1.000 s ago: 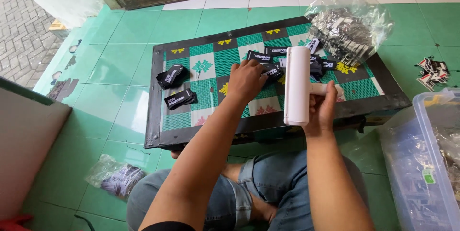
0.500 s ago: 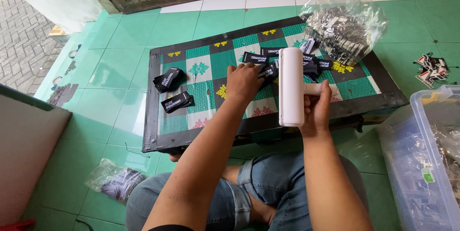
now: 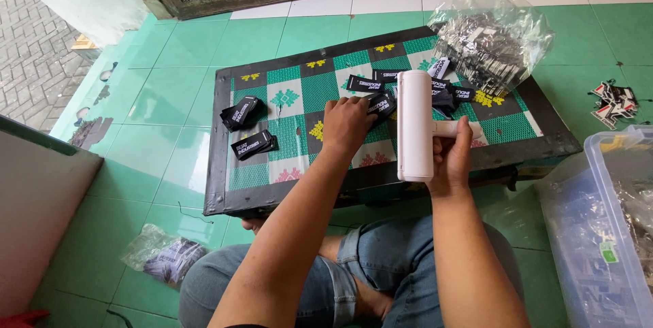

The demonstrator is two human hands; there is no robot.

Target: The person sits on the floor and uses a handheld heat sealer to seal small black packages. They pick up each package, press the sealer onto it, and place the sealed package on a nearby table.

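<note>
I sit on the floor at a low table (image 3: 224,185) with a green and black patterned top. My right hand (image 3: 452,154) grips the handle of a white roller (image 3: 413,124), held upright over the table's near edge. Palm down, my left hand (image 3: 345,124) rests on the table, its fingertips on a small black label (image 3: 381,105). More black labels (image 3: 442,93) lie scattered just beyond the roller. Two small stacks of black labels (image 3: 253,143) lie on the left part of the table.
A clear plastic bag (image 3: 493,35) full of labels sits on the table's far right corner. A clear plastic bin (image 3: 605,233) stands at my right. A small bag of dark items (image 3: 163,260) lies by my left knee. Loose tags (image 3: 612,103) lie on the green tiles.
My left hand has stayed on the labels near the table's middle. The roller remains upright in my right hand; only the view has shifted slightly.
</note>
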